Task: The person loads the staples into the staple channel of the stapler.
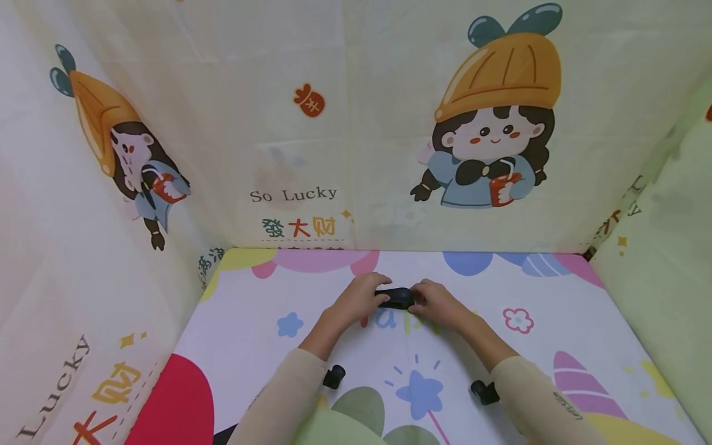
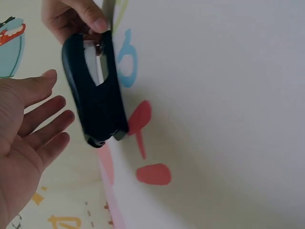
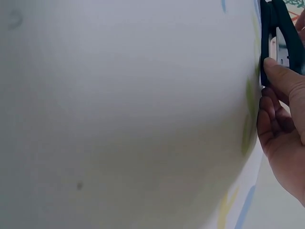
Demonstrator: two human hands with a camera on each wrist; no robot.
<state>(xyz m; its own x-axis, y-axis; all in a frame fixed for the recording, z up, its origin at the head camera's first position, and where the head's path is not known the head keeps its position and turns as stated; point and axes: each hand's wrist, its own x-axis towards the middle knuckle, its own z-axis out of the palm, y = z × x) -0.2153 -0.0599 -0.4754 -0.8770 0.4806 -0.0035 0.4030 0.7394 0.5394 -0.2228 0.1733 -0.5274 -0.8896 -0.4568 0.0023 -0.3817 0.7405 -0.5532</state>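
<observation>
A dark stapler (image 1: 397, 298) is between the two hands, over the printed letters toward the back of the table. My right hand (image 1: 438, 303) pinches one end of it between thumb and fingers, as the right wrist view shows with the thumb on the stapler (image 3: 286, 33). In the left wrist view a gap shows between the two arms of the stapler (image 2: 97, 107), with lighter metal inside. Beside it, my left hand (image 2: 28, 129) holds its fingers extended and apart from the stapler, palm toward it. The right fingers are partly hidden behind the stapler's end.
The table (image 1: 245, 334) has a white cover with coloured prints. Printed cloth walls (image 1: 384, 123) rise at its back and both sides. Dark camera pieces (image 1: 334, 377) are worn at the wrists, below the forearms. A dark edge (image 1: 224, 435) shows at the lower left.
</observation>
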